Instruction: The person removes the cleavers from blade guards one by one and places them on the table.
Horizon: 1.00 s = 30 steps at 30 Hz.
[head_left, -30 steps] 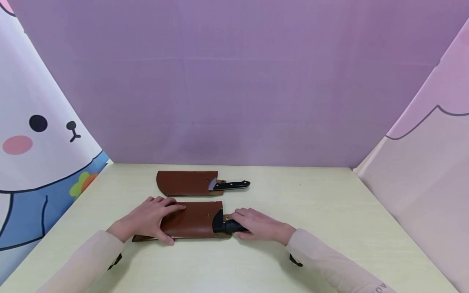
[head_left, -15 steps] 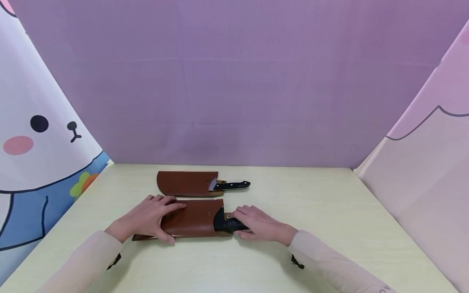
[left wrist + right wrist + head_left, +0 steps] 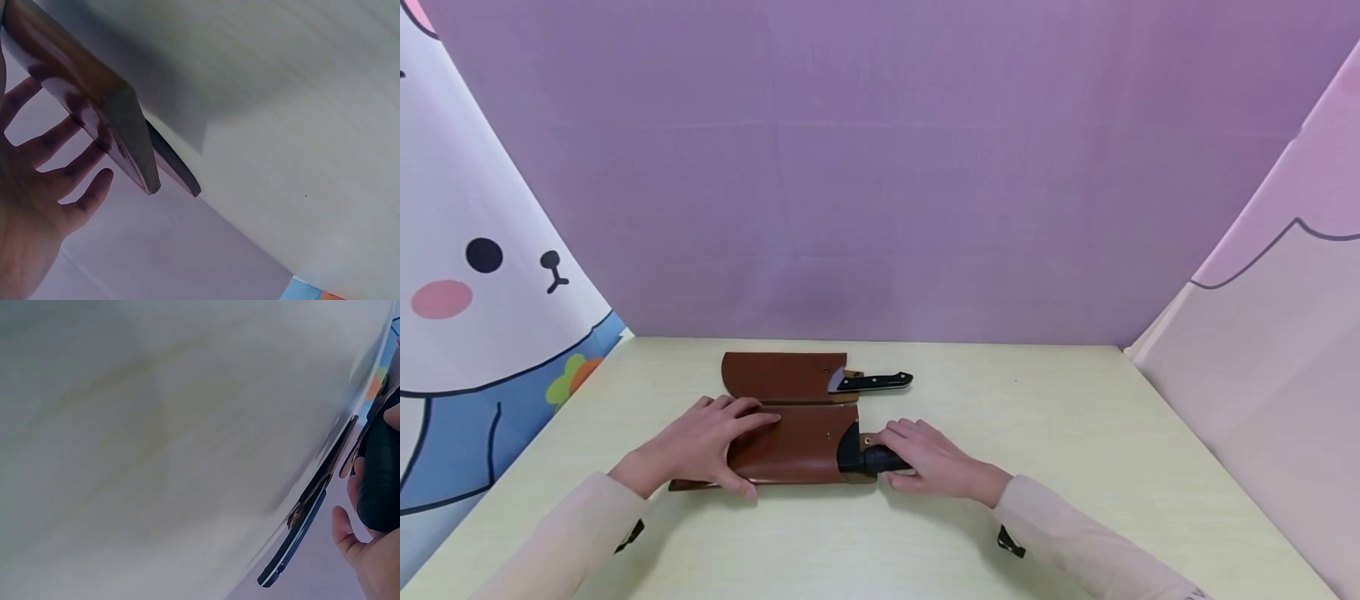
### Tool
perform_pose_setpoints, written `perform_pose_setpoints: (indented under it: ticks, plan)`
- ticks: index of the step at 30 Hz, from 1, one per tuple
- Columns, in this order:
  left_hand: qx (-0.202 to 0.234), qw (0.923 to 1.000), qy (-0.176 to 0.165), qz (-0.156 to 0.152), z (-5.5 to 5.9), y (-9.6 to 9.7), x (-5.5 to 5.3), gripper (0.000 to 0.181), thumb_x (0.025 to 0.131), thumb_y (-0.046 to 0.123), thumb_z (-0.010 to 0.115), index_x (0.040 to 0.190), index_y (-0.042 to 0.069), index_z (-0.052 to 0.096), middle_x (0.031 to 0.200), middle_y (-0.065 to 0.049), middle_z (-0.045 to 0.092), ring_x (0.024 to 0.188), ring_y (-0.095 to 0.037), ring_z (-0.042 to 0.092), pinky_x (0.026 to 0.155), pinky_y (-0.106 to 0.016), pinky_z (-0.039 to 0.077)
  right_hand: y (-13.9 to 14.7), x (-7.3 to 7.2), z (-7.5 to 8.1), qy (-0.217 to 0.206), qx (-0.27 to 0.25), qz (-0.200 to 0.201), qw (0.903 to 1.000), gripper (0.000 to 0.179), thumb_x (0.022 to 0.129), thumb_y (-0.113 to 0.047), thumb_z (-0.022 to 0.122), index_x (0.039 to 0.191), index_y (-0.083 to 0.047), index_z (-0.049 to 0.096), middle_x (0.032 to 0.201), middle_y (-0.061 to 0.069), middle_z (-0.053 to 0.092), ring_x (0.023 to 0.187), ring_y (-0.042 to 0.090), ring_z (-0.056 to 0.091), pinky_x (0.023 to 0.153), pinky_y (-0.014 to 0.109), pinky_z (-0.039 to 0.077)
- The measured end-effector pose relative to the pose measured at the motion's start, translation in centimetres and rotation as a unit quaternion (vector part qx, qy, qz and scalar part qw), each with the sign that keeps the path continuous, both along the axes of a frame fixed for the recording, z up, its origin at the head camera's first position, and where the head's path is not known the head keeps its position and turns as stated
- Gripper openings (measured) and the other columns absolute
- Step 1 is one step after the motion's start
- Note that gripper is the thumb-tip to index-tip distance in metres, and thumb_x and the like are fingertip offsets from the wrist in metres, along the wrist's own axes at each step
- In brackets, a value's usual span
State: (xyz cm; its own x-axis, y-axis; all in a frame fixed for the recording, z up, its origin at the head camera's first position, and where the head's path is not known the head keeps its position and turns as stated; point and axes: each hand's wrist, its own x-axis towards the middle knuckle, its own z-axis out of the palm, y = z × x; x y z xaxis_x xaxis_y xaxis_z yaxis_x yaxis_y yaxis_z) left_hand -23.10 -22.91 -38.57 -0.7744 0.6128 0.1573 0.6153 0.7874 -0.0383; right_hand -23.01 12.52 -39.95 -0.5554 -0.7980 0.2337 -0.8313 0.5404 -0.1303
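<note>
In the head view, a brown leather knife sheath (image 3: 801,442) lies nearest the person, with a knife inside it. Its black handle (image 3: 883,459) sticks out to the right. My left hand (image 3: 703,442) grips the sheath's left part, thumb at the near edge and fingers spread toward the far edge. My right hand (image 3: 936,462) holds the black handle, fingers over its top; the right wrist view shows the rounded handle end (image 3: 379,487) in the palm. Right behind lies a second brown sheath (image 3: 782,377), holding a knife with a riveted black handle (image 3: 876,381).
All of this is on a pale wooden table (image 3: 1037,408). A purple cloth wall (image 3: 880,183) rises behind its far edge. Printed panels stand at both sides, a cartoon figure (image 3: 490,333) on the left one.
Both hands have shifted the near sheath and its knife slightly away from the person. The gap to the second sheath has narrowed until their edges nearly meet. The second sheath stays put.
</note>
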Motion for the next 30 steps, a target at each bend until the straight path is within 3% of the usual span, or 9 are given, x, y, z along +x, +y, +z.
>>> perform_pose_setpoints:
  ticks: [8,19,30]
  plan:
    - [0.004,1.0000,0.003,0.000,0.15,0.03,0.16,0.099,0.051,0.085,0.057,0.133,0.029,0.047,0.130,-0.007,0.047,0.110,-0.024,0.046,0.083,-0.046,0.037,0.07,0.23,0.08,0.001,-0.010,-0.009,0.9999,0.036,0.085,-0.029,0.058,0.119,-0.020,0.052,0.104,-0.009,0.055,0.084,0.004,0.042,0.070,0.019,0.033]
    - [0.007,0.9998,0.016,-0.001,-0.07,0.19,0.11,0.099,0.051,0.085,0.057,0.133,0.029,0.047,0.130,-0.006,0.047,0.109,-0.024,0.047,0.083,-0.047,0.038,0.40,0.36,-0.22,0.042,-0.051,0.010,0.9977,0.037,0.079,-0.028,0.064,0.114,-0.017,0.055,0.095,-0.009,0.055,0.077,0.003,0.041,0.067,0.015,0.030]
    - [0.011,0.9999,0.003,0.004,0.23,0.38,0.30,0.100,0.050,0.084,0.058,0.133,0.029,0.047,0.130,-0.007,0.047,0.110,-0.024,0.045,0.084,-0.049,0.037,0.50,0.47,-0.32,0.059,-0.066,0.018,0.9959,0.036,0.079,-0.026,0.064,0.113,-0.016,0.056,0.092,-0.010,0.054,0.076,0.002,0.040,0.066,0.014,0.028]
